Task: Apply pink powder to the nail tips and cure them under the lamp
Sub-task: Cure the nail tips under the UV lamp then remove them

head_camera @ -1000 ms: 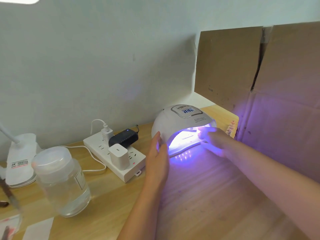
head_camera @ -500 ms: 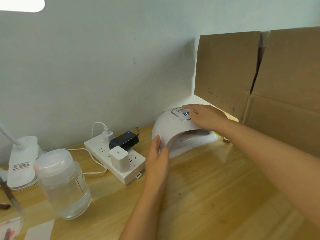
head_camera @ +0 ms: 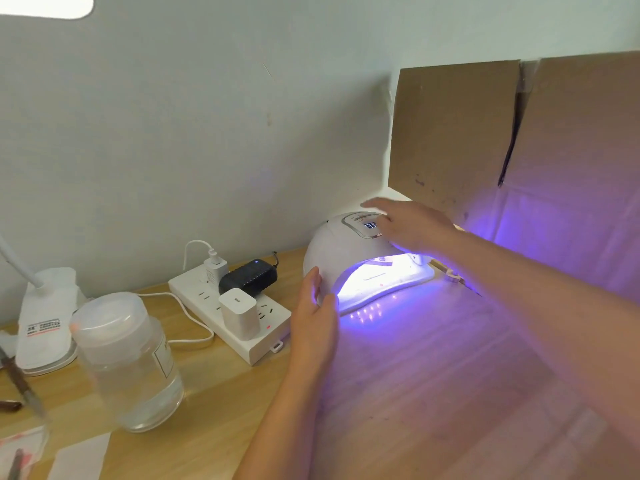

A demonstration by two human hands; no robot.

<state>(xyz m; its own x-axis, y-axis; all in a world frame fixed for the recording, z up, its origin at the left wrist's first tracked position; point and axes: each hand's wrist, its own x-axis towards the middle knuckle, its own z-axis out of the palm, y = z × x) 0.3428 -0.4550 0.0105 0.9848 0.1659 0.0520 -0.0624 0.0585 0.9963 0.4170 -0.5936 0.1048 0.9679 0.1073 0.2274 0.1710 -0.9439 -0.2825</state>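
Note:
The white dome-shaped nail lamp (head_camera: pixel 341 251) stands at the back of the wooden desk (head_camera: pixel 415 393), lit bright violet inside. My left hand (head_camera: pixel 313 323) rests with straight fingers against the lamp's left front edge. My right hand (head_camera: pixel 408 225) hovers flat over the lamp's top, fingers extended above the display panel (head_camera: pixel 369 226). A few small nail tips (head_camera: pixel 453 275) lie just right of the lamp's base, dimly seen. Nothing is clearly visible inside the lamp because of the glare.
A white power strip (head_camera: pixel 242 317) with several plugs lies left of the lamp. A clear plastic jar (head_camera: pixel 128 362) stands front left, a desk lamp base (head_camera: pixel 45 317) behind it. Cardboard (head_camera: pixel 519 150) leans against the wall at right. Tools and paper (head_camera: pixel 79 459) sit at the left edge.
The lamp went dark half a second ago while my right hand pressed its top; now it glows violet again and my right hand has lifted slightly. My left hand stayed put.

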